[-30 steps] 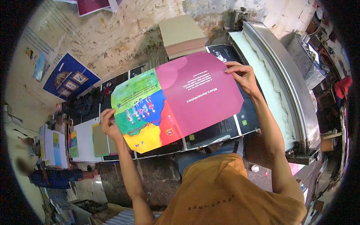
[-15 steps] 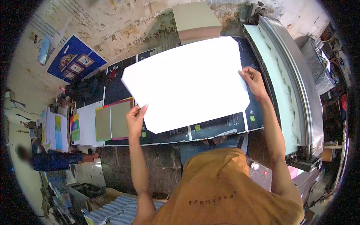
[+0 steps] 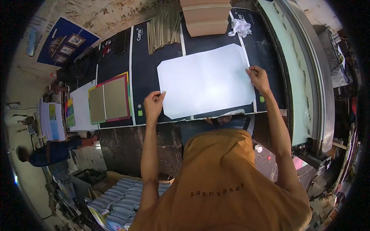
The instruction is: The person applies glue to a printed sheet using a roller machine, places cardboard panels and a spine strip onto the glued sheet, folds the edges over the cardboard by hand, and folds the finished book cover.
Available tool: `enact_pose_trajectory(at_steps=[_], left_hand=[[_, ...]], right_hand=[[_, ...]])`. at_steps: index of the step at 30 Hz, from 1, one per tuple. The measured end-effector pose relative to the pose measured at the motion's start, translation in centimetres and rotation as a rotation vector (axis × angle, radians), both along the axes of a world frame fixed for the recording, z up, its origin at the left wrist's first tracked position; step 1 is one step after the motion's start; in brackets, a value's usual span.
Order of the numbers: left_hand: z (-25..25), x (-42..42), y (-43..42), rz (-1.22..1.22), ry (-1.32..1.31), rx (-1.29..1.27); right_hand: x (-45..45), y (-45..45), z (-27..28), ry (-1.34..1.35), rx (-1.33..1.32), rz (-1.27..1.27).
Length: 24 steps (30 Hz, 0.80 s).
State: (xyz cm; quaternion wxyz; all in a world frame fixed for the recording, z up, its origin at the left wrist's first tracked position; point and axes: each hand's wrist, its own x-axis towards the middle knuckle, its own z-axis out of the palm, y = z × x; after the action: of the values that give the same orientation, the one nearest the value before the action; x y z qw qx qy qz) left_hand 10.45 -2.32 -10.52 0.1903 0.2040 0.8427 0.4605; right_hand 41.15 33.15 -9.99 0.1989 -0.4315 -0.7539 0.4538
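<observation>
A large sheet (image 3: 206, 81) with cut corners lies low over or on the black work surface, its white side up. My left hand (image 3: 154, 103) pinches its left edge near the lower corner. On the opposite edge, my right hand (image 3: 258, 78) pinches the sheet between thumb and fingers. Left of the sheet, grey boards (image 3: 115, 99) sit on a cover with maroon, yellow and green borders. Whether the white sheet touches the surface all over, I cannot tell.
A stack of boards (image 3: 206, 19) and thin grey strips (image 3: 163, 30) stand behind the sheet. Crumpled white material (image 3: 240, 28) lies at the back right. A metal-framed machine (image 3: 304, 69) borders the right side. Another person (image 3: 54, 152) is at the far left.
The printed maroon and multicoloured side has been turned face down, so white shows. Both hands have lowered the sheet toward the surface, and the view has tilted, showing more of the table's back.
</observation>
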Motion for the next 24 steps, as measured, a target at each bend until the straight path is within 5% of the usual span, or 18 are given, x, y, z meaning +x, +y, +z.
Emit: enact_pose_trajectory(at_steps=[7, 10, 12, 16, 20, 24], left_hand=[[0.5, 1.1, -1.2, -0.007, -0.115, -0.135], [1.0, 1.5, -1.9, -0.083, -0.223, -0.074], [2.3, 2.3, -1.7, -0.019, -0.393, 0.072], [8.9, 4.9, 2.4, 0.203, -0.712, 0.433], [10.0, 3.3, 1.3, 0.16, -0.709, 0.643], [7.3, 2.1, 0.6, 0.232, -0.674, 0.599]], right_hand=[[0.0, -0.9, -1.0, -0.218, 0.109, -0.066], [-1.7, -6.8, 3.4, -0.348, 0.79, 0.07], [-3.0, -11.7, 4.1, -0.07, 0.515, 0.429], [-5.8, -18.9, 3.2, 0.049, 0.583, 0.698], [-8.0, -14.3, 5.1, 0.3, 0.028, 0.336], [-8.6, -7.1, 9.9, 0.305, -0.351, 0.329]])
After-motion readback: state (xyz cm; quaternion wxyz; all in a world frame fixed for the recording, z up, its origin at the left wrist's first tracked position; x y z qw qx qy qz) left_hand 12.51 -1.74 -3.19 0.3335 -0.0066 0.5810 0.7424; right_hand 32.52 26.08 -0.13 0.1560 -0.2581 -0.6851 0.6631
